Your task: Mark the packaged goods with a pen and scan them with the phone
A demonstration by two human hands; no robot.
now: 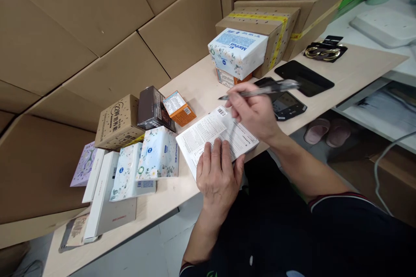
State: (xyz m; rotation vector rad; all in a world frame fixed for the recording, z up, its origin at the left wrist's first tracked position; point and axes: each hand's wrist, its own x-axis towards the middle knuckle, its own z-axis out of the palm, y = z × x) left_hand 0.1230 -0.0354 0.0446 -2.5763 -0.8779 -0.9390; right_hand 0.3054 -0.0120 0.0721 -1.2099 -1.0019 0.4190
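Observation:
A white box printed with small text and a barcode lies at the table's front edge. My left hand rests flat on it, fingers stretched out and side by side. Above the box's far right part, my right hand is closed round a pen. The pen is nearly level, its dark tip pointing left and seemingly apart from the box. Behind the right hand lie a dark phone-like device with a screen and a flat black slab.
Tissue packs, a brown carton, a dark box and an orange box stand left. Another tissue pack sits on an orange box at the back, beside a taped carton. Large cardboard boxes wall the far side.

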